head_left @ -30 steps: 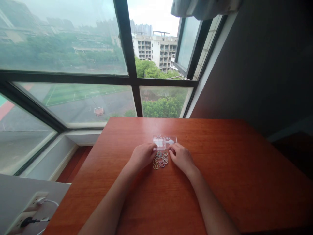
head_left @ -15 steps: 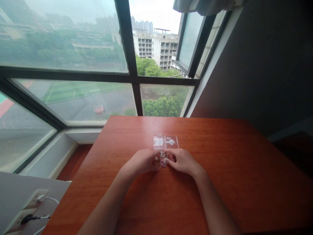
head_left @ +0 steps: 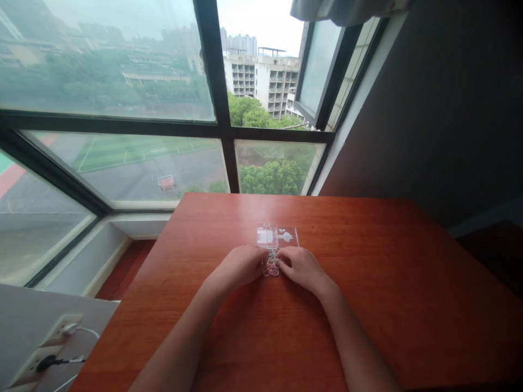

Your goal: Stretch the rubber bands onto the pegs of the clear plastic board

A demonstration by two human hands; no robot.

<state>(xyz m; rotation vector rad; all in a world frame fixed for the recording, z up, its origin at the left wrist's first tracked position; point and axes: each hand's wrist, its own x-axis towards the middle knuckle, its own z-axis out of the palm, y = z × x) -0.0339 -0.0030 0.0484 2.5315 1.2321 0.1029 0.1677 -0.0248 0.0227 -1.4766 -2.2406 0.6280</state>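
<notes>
My 2 hands sit close together on the bench, palms down and fingers curled inward toward each other. Between them lies a small heap of coloured rubber rings. My left hand presses against the heap's left side and my right hand against its right, fingertips touching the rings. I judge they are cupped this way to keep the loose rings crowded into 1 pile instead of spread flat. I cannot tell whether any ring is actually pinched, since the fingertips hide the contact. Just beyond my fingertips, touching or nearly touching the heap's far edge, lies a clear plastic case, flat on the bench. Far off to my left, below bench level, a cable is plugged into a wall socket.
</notes>
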